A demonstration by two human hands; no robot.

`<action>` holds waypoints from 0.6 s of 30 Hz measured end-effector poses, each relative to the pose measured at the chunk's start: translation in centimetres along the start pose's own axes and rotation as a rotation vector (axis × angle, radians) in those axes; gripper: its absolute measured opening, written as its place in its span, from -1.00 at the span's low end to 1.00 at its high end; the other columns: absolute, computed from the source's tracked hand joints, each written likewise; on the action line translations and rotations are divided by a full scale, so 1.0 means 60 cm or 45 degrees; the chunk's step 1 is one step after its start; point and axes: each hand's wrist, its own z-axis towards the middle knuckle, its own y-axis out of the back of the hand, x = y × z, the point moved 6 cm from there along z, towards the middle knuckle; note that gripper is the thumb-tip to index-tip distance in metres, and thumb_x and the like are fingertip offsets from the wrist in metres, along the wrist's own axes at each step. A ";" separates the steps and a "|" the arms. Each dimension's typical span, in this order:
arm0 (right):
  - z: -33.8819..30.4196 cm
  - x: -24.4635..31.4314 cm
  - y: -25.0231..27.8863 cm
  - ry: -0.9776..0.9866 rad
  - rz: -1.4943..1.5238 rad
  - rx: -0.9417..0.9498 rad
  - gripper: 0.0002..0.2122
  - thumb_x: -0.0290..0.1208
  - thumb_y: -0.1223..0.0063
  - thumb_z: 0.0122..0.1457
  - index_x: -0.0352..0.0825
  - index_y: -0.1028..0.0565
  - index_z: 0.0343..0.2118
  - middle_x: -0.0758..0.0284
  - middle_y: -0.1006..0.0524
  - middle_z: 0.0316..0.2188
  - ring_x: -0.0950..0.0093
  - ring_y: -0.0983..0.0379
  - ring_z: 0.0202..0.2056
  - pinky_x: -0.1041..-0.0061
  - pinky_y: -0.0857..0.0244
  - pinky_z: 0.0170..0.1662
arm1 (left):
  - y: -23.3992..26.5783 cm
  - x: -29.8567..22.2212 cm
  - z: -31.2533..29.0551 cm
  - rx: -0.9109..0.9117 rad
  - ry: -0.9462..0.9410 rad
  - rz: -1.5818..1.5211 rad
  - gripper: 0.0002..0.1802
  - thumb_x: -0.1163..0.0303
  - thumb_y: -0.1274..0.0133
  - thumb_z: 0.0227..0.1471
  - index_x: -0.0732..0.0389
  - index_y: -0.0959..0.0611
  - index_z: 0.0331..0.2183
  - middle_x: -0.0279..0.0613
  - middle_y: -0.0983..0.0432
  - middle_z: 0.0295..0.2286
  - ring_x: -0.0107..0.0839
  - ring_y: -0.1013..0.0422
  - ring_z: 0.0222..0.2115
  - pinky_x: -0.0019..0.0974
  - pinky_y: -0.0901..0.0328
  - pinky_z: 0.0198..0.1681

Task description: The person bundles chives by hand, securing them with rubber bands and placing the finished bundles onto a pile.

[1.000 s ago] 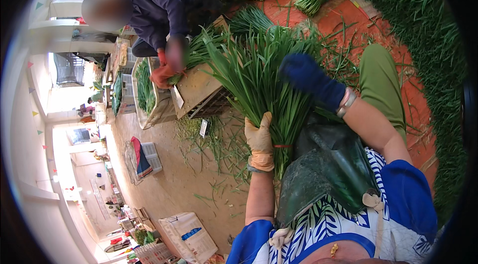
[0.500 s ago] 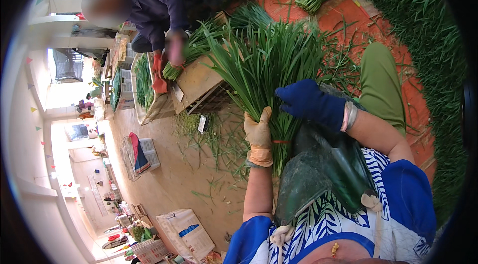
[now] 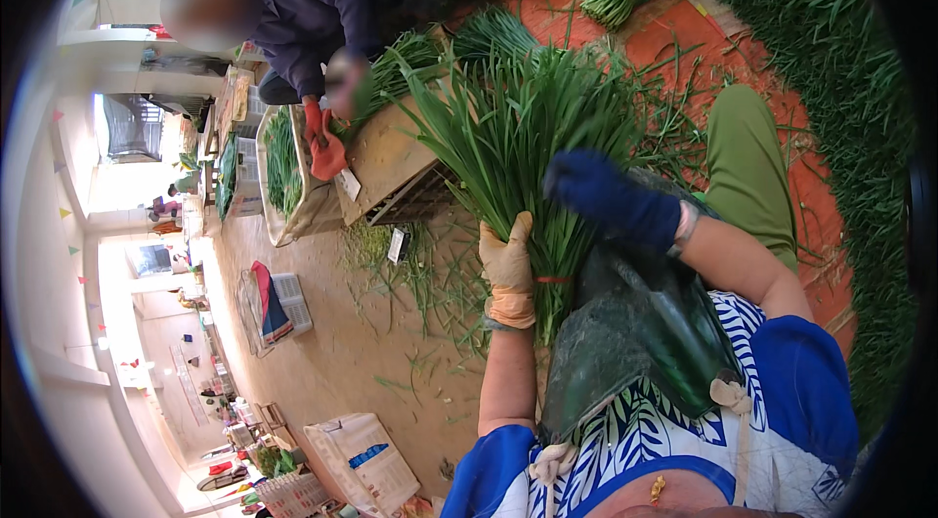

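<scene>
A thick bundle of long green leafy stalks (image 3: 518, 142), resembling garlic chives, stands tilted in front of me with its leaves fanned out. My left hand (image 3: 506, 269), in a pale tan glove, is closed round its lower part. Just below this grip a red band (image 3: 555, 280) circles the stalks. My right hand (image 3: 601, 191), in a dark blue glove, is at the right side of the leaves. Its fingers look curled and slightly blurred; whatever they pinch is hidden. A dark green apron (image 3: 635, 332) covers my lap beside the stalk ends.
At the upper left, a person in dark clothes (image 3: 313, 0) with red gloves bends over a wooden board (image 3: 396, 156) bearing bundles. A lined crate (image 3: 283, 171) of greens adjoins it. Loose leaves litter the floor and an orange sheet (image 3: 674, 39). A long heap of greens (image 3: 831, 78) lines the right.
My right hand has shifted slightly beside the leaves, its fingers blurring. My left hand keeps its grip on the bundle. The other person's red-gloved hand has moved a little near the board.
</scene>
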 end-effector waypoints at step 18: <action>-0.089 0.036 -0.037 0.809 -1.443 0.004 -0.88 -0.34 0.08 0.00 -0.25 -0.43 -0.44 0.30 -0.39 -0.46 0.33 -0.38 -0.37 0.14 -0.24 -0.16 | -0.012 0.030 0.028 0.227 0.382 0.108 -0.59 0.57 -0.28 -0.17 0.32 -0.58 -0.18 -0.20 -0.57 -0.31 -0.40 -0.49 -0.36 -0.36 -0.41 -0.23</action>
